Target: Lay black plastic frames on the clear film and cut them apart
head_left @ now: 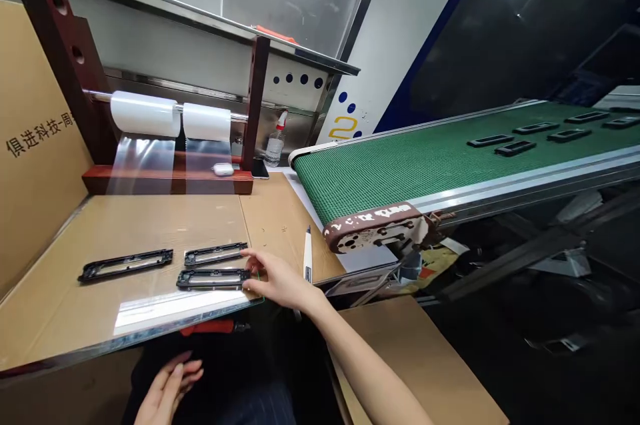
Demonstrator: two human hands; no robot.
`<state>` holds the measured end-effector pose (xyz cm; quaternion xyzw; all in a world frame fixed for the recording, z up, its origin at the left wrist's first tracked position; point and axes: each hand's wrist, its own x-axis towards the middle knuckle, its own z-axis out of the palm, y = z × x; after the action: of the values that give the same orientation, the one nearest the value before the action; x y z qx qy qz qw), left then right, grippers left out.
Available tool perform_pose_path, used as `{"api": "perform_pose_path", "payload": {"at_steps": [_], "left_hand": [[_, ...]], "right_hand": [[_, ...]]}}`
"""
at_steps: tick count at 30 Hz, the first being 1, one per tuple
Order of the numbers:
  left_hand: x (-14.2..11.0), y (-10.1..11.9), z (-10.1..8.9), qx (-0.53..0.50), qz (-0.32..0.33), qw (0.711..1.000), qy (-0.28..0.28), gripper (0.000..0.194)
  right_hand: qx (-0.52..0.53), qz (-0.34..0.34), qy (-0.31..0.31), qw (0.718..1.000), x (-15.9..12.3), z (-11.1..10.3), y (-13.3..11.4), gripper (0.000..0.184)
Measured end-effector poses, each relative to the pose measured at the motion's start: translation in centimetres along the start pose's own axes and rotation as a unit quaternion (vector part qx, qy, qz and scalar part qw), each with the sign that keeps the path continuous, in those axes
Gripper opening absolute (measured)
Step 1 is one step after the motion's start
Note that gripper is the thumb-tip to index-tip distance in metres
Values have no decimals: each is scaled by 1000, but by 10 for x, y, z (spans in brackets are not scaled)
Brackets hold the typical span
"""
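Observation:
Three narrow black plastic frames with long slots lie on the glass-topped bench. One frame (126, 265) sits apart at the left; another frame (216, 253) lies just behind the nearest frame (213, 279). My right hand (273, 279) has its thumb and fingers around the right end of the nearest frame, which looks flat on the glass. Its fingertips also come close to the frame behind. Below the bench's front edge, my left hand (171, 388) hangs with loosely bent fingers and nothing visible in it.
Two film rolls (145, 113) hang on a dark red stand (167, 179) at the back. A spray bottle (274, 145) and a white marker (307, 255) are nearby. On the right, a green conveyor belt (390, 168) carries several black frames (515, 147). A red-handled tool (210, 327) shows under the glass edge.

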<state>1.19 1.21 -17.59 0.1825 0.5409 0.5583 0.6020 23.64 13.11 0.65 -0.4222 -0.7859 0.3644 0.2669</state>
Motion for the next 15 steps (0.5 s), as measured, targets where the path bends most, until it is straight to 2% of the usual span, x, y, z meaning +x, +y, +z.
{"api": "perform_pose_path", "payload": {"at_steps": [4, 7, 9, 12, 15], "left_hand": [[-16, 20, 44, -29, 56, 997, -46, 48], [-32, 30, 67, -57, 55, 994, -73, 45], [-44, 34, 72, -72, 44, 992, -91, 51], [-57, 38, 69, -66, 23, 992, -107, 61], [-64, 39, 58, -31, -2, 994, -102, 63]], "right_hand": [[81, 34, -16, 996, -28, 8, -12, 41], [169, 69, -4, 983, -62, 23, -19, 40], [161, 86, 11, 983, -84, 34, -23, 42], [98, 102, 31, 989, -109, 46, -27, 48], [73, 98, 24, 992, -120, 55, -27, 68]]}}
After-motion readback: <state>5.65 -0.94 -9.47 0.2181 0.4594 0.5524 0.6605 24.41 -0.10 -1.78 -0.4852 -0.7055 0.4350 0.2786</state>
